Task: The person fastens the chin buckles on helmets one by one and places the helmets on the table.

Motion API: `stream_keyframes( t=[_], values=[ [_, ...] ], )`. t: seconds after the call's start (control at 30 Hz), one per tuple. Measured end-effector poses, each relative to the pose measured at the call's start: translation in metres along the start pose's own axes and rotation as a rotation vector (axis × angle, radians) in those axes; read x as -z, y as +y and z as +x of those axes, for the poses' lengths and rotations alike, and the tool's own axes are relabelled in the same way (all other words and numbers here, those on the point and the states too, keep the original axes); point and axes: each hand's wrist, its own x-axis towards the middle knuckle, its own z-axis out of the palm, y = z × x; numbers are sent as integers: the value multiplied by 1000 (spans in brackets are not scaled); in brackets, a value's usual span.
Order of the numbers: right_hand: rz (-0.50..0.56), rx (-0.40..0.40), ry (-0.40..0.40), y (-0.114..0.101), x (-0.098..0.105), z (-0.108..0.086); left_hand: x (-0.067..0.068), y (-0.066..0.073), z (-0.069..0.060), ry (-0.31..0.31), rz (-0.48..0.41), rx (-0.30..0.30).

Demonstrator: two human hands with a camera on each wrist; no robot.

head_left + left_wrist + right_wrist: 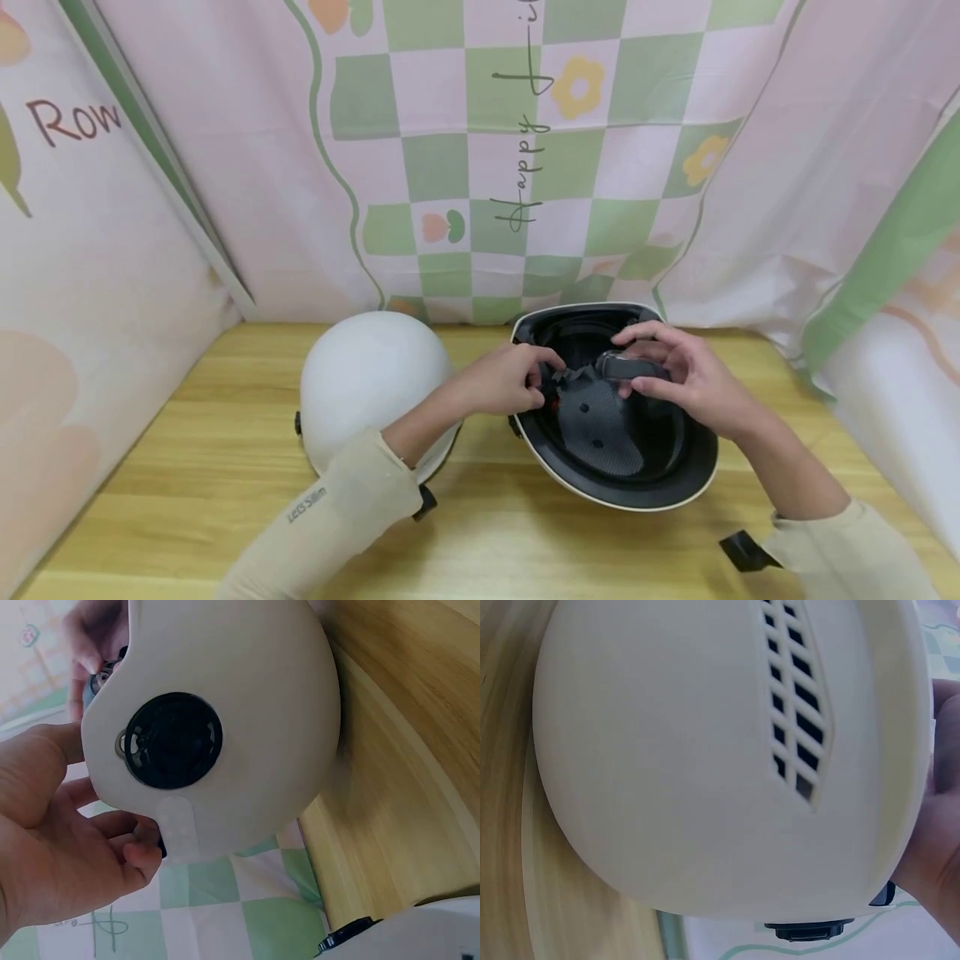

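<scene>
We see a dark piece (pixel 632 367) over the helmet (pixel 637 492), right hand (pixel 692 381) curled round it, left hand (pixel 507 380) (fingers bent, hold unclear) leftward.

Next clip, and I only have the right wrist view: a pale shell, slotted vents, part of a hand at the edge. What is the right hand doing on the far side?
Observer: The head view shows the right hand holding a dark piece, too unclear to identify, inside the upturned helmet.

Reviewer: Got it. Is that the only helmet out?

Observer: No, a second helmet sits dome-up on the wooden table, left of the first in the head view.
</scene>
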Motion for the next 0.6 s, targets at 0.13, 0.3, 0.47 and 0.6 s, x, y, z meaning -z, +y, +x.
stream_keyframes(
  t=[0.13, 0.3, 0.47, 0.6],
  values=[
    [-23, -3, -32, -1, 2, 0, -2, 1, 1, -33, 24, -24],
    [27, 42, -48, 1, 3, 1, -3, 2, 1, -51, 32, -11],
    [56, 84, -33, 4, 2, 0, -4, 1, 1, -11, 11, 6],
    [53, 11, 23, 5, 0, -3, -7, -2, 0, 55, -55, 23]
  ],
)
